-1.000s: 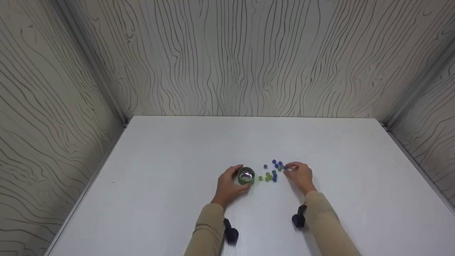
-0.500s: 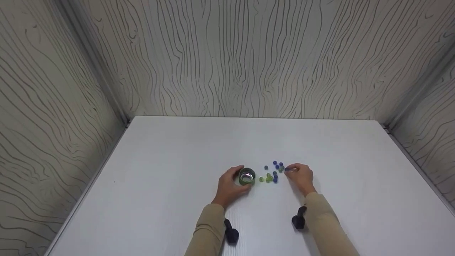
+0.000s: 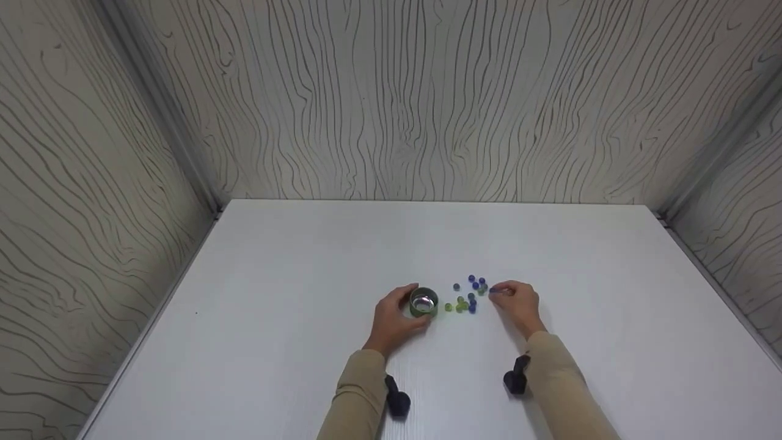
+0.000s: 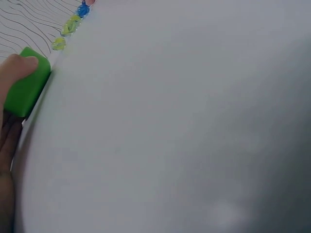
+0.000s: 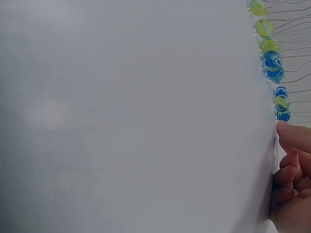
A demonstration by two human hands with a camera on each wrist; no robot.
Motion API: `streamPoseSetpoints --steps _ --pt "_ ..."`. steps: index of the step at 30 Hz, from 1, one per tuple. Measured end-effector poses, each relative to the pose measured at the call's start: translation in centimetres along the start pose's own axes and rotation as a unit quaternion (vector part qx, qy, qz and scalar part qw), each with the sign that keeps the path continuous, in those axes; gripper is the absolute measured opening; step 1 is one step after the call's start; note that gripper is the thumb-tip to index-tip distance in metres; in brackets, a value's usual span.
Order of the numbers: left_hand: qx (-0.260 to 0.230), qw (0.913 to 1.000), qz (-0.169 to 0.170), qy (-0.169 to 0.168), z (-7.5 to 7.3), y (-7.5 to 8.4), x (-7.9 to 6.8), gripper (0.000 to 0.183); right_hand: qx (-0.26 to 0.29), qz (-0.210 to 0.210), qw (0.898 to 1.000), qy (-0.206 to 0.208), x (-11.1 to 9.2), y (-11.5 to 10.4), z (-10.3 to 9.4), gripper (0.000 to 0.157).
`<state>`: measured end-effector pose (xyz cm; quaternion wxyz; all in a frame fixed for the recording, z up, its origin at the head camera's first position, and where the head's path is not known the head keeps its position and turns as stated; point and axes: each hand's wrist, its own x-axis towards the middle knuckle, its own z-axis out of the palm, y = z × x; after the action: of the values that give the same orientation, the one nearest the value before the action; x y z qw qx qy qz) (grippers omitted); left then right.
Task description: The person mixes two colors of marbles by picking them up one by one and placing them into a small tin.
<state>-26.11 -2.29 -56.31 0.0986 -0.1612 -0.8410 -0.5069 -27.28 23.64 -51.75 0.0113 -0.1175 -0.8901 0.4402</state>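
My left hand (image 3: 392, 319) holds a small round green cup (image 3: 423, 302) with a shiny silvery inside, thumb on the near side and fingers on the far side. In the left wrist view the thumb lies on the green wall (image 4: 28, 87) of that cup. To the cup's right lie several glass marbles: yellow-green marbles (image 3: 463, 305) nearer the cup, blue marbles (image 3: 475, 285) farther back. My right hand (image 3: 518, 305) pinches a blue marble (image 3: 492, 291) at the right edge of the group. In the right wrist view the fingers mostly hide it.
The white tabletop (image 3: 293, 263) spreads around both hands. Panels with a wood-grain line pattern (image 3: 397, 110) stand behind it and at both sides. A black wrist device (image 3: 398, 404) sits on the left sleeve, another black device (image 3: 515, 382) on the right.
My right fingertips have come together on the blue marble and drawn it slightly nearer me, apart from its neighbours. The left hand and cup stay in place.
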Motion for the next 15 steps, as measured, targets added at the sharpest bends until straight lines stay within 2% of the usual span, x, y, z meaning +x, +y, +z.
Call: streamPoseSetpoints --steps 15 --pt "0.001 1.0000 -0.001 0.001 0.00 -0.07 0.09 0.063 0.002 0.016 1.000 -0.024 -0.11 0.17 -0.16 0.028"
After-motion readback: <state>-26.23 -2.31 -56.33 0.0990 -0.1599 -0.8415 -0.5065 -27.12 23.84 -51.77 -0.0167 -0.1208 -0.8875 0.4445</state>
